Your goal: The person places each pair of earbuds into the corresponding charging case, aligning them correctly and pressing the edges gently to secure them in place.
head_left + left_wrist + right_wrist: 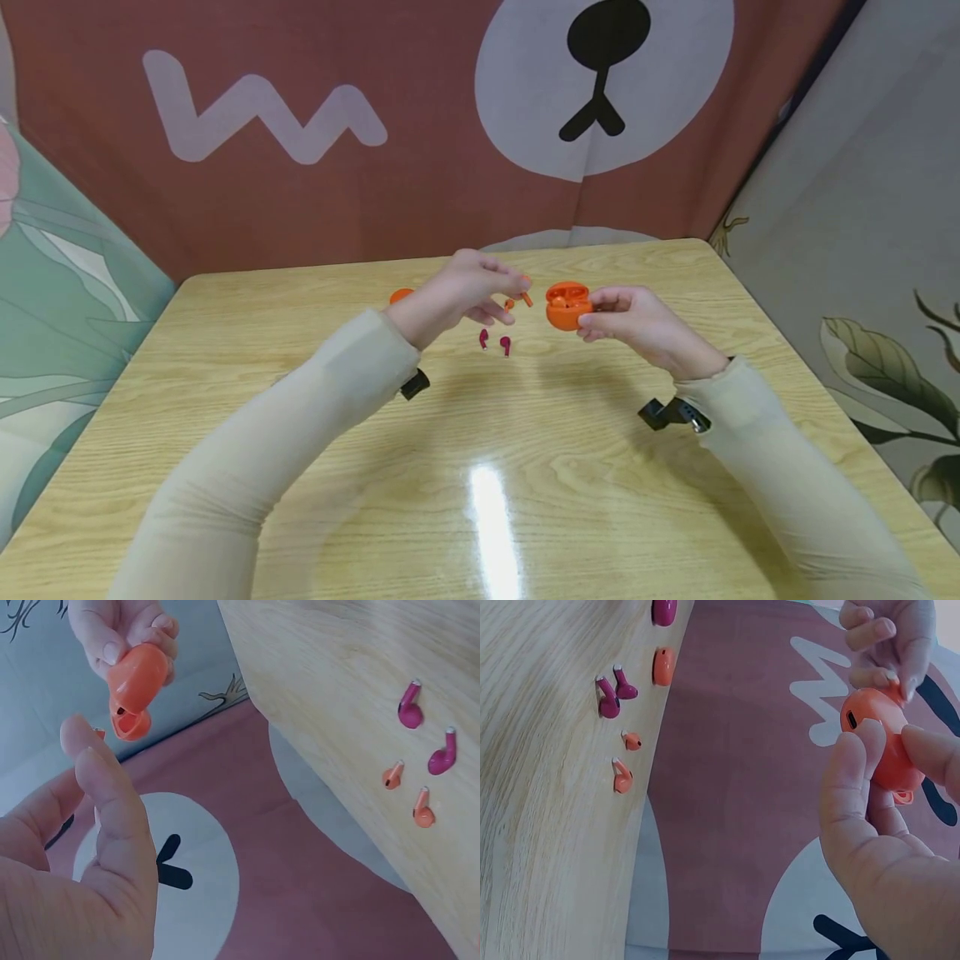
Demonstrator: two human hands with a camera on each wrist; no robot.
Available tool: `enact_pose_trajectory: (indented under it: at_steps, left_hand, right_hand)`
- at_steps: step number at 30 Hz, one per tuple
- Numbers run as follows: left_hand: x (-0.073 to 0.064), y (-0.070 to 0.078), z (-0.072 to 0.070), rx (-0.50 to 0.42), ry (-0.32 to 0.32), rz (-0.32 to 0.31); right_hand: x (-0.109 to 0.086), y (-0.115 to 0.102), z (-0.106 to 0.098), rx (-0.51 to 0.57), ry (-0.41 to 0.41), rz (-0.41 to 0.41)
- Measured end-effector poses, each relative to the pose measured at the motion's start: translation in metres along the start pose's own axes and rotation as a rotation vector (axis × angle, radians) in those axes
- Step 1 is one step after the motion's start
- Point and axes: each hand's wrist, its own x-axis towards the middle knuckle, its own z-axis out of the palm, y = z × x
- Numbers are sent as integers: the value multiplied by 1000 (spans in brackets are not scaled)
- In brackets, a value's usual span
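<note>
My left hand [471,287] pinches an orange earbud [527,293] between thumb and fingertips, just left of the case. In the left wrist view only a sliver of that earbud shows behind the fingertips. My right hand [637,323] grips an orange earbud charging case [567,315], raised above the table with its lid up and its opening facing me. Inside the case, an orange shape shows in the tray. In the right wrist view the case [889,739] has its underside and charging port toward the camera, with the left hand [896,645] right beyond it.
Two magenta earbuds [442,754] and two orange earbuds [424,816] lie on the wooden table [420,500]. Farther left on it are another orange case [663,666] and a magenta case [664,610]. Behind the table's back edge hangs a printed cloth [420,192].
</note>
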Motion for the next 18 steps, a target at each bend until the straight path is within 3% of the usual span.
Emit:
enact_pose_trajectory:
  at_steps: [10,18]
  left_hand:
    - [9,17,14,-17,21,46]
    - [16,24,27,61,15,86]
  right_hand:
    - [1,2,-2,10,-16,-17]
    - [1,1,-3,29,-16,-17]
